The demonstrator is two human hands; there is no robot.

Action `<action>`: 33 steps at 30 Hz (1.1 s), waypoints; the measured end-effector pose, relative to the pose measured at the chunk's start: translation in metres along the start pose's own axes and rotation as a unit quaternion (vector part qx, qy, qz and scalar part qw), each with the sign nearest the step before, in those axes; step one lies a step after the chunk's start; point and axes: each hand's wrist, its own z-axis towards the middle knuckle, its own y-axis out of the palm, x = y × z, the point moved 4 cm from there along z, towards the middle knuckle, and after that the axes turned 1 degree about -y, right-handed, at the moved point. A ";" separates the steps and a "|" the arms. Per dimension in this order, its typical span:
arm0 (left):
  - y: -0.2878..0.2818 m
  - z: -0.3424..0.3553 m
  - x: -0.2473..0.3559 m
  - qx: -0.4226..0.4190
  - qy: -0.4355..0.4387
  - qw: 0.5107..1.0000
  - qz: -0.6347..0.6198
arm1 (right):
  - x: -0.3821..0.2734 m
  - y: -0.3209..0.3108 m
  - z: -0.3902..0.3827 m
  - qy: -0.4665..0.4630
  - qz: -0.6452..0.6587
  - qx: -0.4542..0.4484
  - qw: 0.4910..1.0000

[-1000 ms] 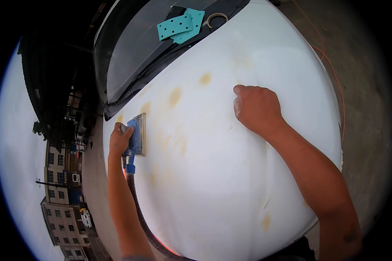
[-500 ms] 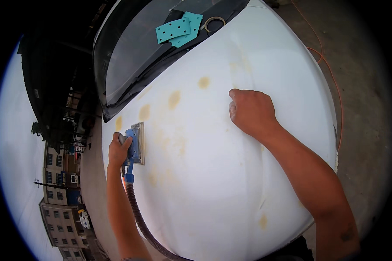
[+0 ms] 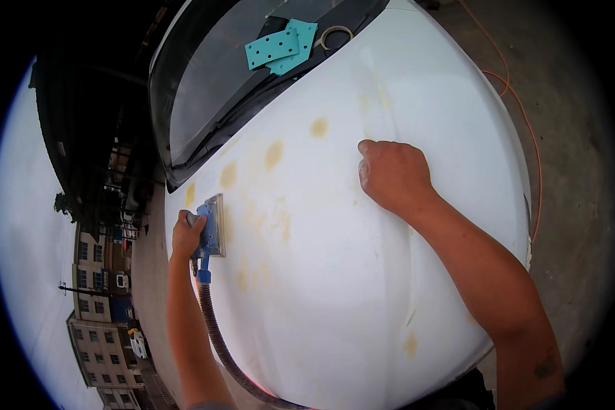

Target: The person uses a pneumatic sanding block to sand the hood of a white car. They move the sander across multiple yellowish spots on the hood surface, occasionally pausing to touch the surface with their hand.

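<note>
My left hand (image 3: 186, 236) is closed around the handle of a blue sander (image 3: 210, 229). The sander's flat rectangular pad rests against the white car hood (image 3: 335, 273), near its left edge. From the tool's lower end a dark ribbed hose (image 3: 215, 331) curves down toward the bottom edge. My right hand (image 3: 395, 174) is curled into a fist over the middle of the hood, apart from the sander; nothing shows in it. Yellowish patches (image 3: 274, 156) spot the hood, several in a row near the windshield and a blurred group right of the sander.
Perforated turquoise sanding sheets (image 3: 272, 49) and a tape roll (image 3: 336, 38) lie at the windshield's base (image 3: 232, 113). An orange hose (image 3: 529, 137) runs along the ground at the right. Buildings (image 3: 92, 335) and parked vehicles (image 3: 138, 340) stand at the far left.
The view has shifted slightly. The sander has barely moved against the hood, still in my left hand. My right fist stays where it was.
</note>
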 end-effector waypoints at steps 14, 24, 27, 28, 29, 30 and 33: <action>-0.003 -0.006 0.039 -0.011 0.004 1.000 -0.002 | 0.002 -0.009 -0.001 0.036 0.004 -0.042 0.998; 0.002 -0.044 0.070 -0.017 0.031 0.999 -0.004 | 0.008 -0.009 0.000 0.016 -0.007 -0.005 1.000; -0.001 -0.055 0.071 -0.019 0.021 1.000 -0.009 | 0.009 -0.010 -0.004 0.007 -0.012 0.008 1.000; -0.005 -0.053 0.061 -0.016 0.018 1.000 -0.003 | 0.005 -0.009 -0.007 0.003 -0.008 0.004 1.000; -0.008 -0.046 0.053 -0.012 0.018 1.000 0.001 | 0.003 -0.008 -0.007 0.003 -0.005 0.001 1.000; -0.009 -0.040 0.044 -0.007 0.015 1.000 0.003 | 0.001 -0.007 -0.007 0.004 -0.002 -0.002 1.000; -0.008 -0.028 0.029 -0.002 0.009 1.000 0.006 | -0.001 -0.005 -0.007 0.002 -0.002 -0.007 1.000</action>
